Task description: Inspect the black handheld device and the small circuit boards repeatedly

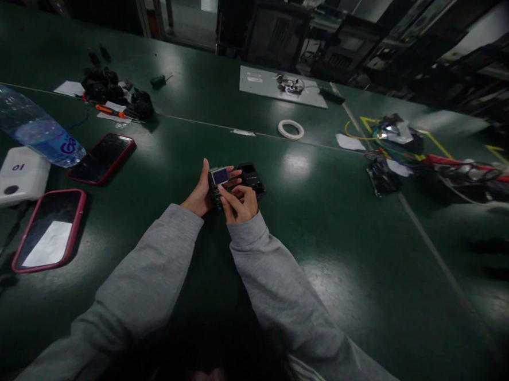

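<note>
A small circuit board with a screen (221, 176) lies across my left hand (200, 193), tilted up above the green table. The left thumb stands out along its left edge, and the fingers show behind its right side. From the right, my right hand (241, 204) pinches the board's lower part between thumb and forefinger. Whether a smaller piece sits in that pinch is too small to tell. Just behind the right hand, a black device casing (253, 179) rests on the table, partly covered by the fingers.
Two red-cased phones (50, 230), a white box (21, 176) and a plastic bottle (34, 125) lie at left. Farther back are an orange screwdriver (111, 111), black parts (109, 87), a white tape roll (290, 129) and a grey board (261, 81). Wires (396, 136) clutter the right.
</note>
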